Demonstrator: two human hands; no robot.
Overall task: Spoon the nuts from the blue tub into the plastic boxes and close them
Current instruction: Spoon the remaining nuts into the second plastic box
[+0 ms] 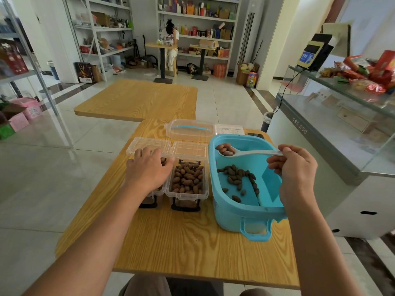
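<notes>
Right hand [297, 174]: fingers curled round the near end of the spoon [245, 153], pinching the handle. Bowl of spoon loaded with a few nuts [224, 149], held above the far left part of the blue tub [241, 216], level or nearly so.

Left hand [149, 169]: laid over the left plastic box [152, 194], fingers spread and only lightly bent, steadying the box rather than gripping. Contents of this box mostly hidden under the hand; fill level not readable.

Right plastic box [187, 180]: just beside the left box and just left of the tub, well filled with nuts, lid [190, 150] hinged back toward the far side. Remaining nuts [237, 178] scattered thinly across the tub floor, right of both boxes.

Risks from here:
- Spillage in transit. Cause: heaped bowl, long handle held at its extreme end, travel leftward over the tub rim and across the full right box.
- Overfilling of right box. Cause: further nuts added to an already high load; lid then unable to seat or latch.
- Blocked delivery to left box. Cause: left hand covering the opening; withdrawal or shift needed before tipping.
- Box displacement. Cause: spoon or wrist striking the light box or upright lids.
- Nuts rolling off the table [171, 242]. Cause: drops on the bare wood near the edge.
</notes>
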